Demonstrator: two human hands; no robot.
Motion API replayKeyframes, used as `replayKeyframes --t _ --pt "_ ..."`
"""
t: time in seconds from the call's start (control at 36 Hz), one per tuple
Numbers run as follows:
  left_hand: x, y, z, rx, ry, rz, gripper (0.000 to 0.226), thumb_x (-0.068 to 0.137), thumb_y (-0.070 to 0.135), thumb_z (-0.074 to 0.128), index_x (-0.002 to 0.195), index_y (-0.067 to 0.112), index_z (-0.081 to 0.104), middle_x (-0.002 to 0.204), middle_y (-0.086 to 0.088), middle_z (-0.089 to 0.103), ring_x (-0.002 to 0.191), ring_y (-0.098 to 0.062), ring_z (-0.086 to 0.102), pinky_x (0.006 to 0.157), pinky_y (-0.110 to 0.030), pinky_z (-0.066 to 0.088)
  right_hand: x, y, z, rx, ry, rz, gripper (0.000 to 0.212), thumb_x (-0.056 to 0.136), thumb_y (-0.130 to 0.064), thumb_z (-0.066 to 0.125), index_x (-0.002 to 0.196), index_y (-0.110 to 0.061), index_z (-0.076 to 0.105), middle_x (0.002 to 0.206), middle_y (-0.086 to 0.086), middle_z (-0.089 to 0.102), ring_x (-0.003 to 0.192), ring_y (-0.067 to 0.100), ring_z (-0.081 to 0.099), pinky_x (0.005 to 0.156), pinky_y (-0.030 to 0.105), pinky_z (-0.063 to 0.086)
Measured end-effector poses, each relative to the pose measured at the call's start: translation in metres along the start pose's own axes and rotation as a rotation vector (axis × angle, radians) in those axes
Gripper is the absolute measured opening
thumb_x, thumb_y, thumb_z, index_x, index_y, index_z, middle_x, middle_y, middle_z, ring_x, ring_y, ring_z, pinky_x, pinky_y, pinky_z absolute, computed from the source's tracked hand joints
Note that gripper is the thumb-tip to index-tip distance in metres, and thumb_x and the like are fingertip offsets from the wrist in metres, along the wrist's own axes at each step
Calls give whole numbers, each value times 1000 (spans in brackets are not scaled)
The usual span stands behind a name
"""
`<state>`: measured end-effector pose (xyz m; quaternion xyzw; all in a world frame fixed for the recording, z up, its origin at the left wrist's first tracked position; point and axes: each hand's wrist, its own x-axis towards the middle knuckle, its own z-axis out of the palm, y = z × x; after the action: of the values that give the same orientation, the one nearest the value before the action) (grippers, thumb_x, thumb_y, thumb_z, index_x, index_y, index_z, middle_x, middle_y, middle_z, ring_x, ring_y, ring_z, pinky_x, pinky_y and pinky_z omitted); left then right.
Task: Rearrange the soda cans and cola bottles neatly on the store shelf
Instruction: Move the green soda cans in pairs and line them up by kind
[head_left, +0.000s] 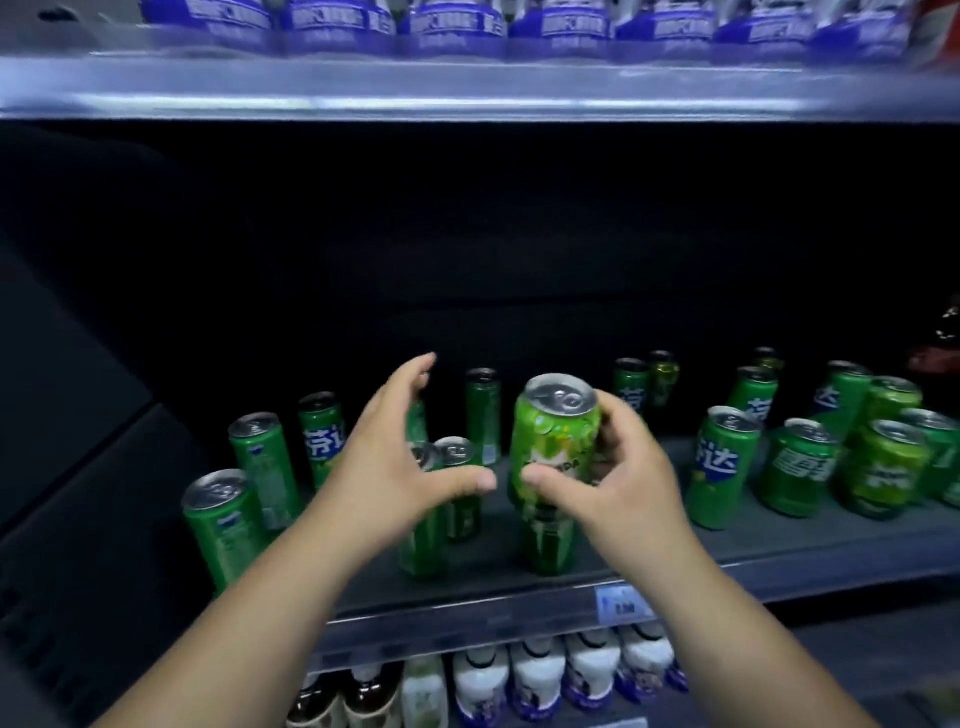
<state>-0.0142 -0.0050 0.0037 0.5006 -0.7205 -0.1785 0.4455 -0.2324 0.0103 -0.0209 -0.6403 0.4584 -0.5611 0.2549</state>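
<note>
My right hand (618, 467) grips a light green soda can (553, 441), holding it upright above another green can (548, 540) near the front of the dark shelf (727, 545). My left hand (395, 462) is spread with straight fingers just left of the held can, apart from it, in front of slim green cans (457, 488). Several slim green cans (260, 467) stand scattered at the left. Squat and slim green cans (800, 467) crowd the right. A dark cola bottle (943, 343) shows at the far right edge.
The shelf above (467, 88) carries a row of blue-labelled bottles (452, 23). Below, white and brown bottles (535, 686) stand in a row behind the shelf's price rail (621, 605). The back of the middle shelf is dark and deep.
</note>
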Motion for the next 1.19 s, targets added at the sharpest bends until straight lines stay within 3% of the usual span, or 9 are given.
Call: replayKeyframes --t 0.14,0.31,0.47,0.75,0.89,0.97,1.06,1.14,1.19 --pt "-7 -48 44 149 112 -242 103 61 38 91 145 32 33 147 2 38 134 -17 40 104 -30 35 10 39 -45 -52 125 127 73 63 -38 89 126 -43 52 111 -15 69 101 5 67 88 34 55" --pt "-11 -66 71 191 261 -266 75 69 22 88 131 29 46 134 1 49 120 -16 48 94 -23 35 15 89 -63 -94 135 286 69 71 -21 89 126 -37 50 108 -16 68 95 2 66 89 37 56" --pt "-13 -62 69 156 281 -300 80 67 24 89 130 34 42 126 10 53 112 -9 49 90 -25 38 13 135 -54 -105 101 380 66 72 -16 88 122 -33 48 106 -15 66 95 7 66 92 46 55" --pt "-20 -62 72 51 323 -437 76 66 30 90 126 29 44 108 11 57 98 -14 54 81 -28 41 21 147 -45 -126 88 399 73 74 -16 86 134 -25 45 109 -11 66 101 16 66 88 34 50" --pt "-20 -65 72 44 314 -436 75 65 31 90 126 32 45 112 9 61 100 -16 57 82 -29 43 19 119 -47 -276 70 365 104 72 -23 89 154 -24 25 150 3 41 137 24 42 110 35 36" --pt "-20 -66 68 28 289 -426 72 65 29 90 120 37 44 110 10 61 100 -15 58 82 -27 43 13 87 -41 -334 124 149 89 78 -24 84 151 -26 33 151 -4 37 140 18 35 116 38 32" --pt "-23 -69 62 8 263 -420 72 65 28 90 118 39 43 110 12 61 99 -12 58 81 -25 42 4 53 -20 -292 52 -22 66 81 -22 79 137 -36 46 140 -17 43 131 1 38 111 20 29" --pt "-27 -74 52 11 253 -396 73 64 27 91 119 40 44 106 20 60 98 -8 58 78 -21 41 -5 33 14 -262 -100 -88 62 84 -25 76 130 -46 42 134 -29 40 125 -15 35 102 -1 20" --pt "-30 -77 44 12 242 -378 73 63 26 91 115 43 42 103 27 58 94 -3 59 74 -17 41 -9 31 40 -230 -178 -86 63 84 -26 76 130 -49 39 132 -36 35 125 -20 31 99 -5 19"
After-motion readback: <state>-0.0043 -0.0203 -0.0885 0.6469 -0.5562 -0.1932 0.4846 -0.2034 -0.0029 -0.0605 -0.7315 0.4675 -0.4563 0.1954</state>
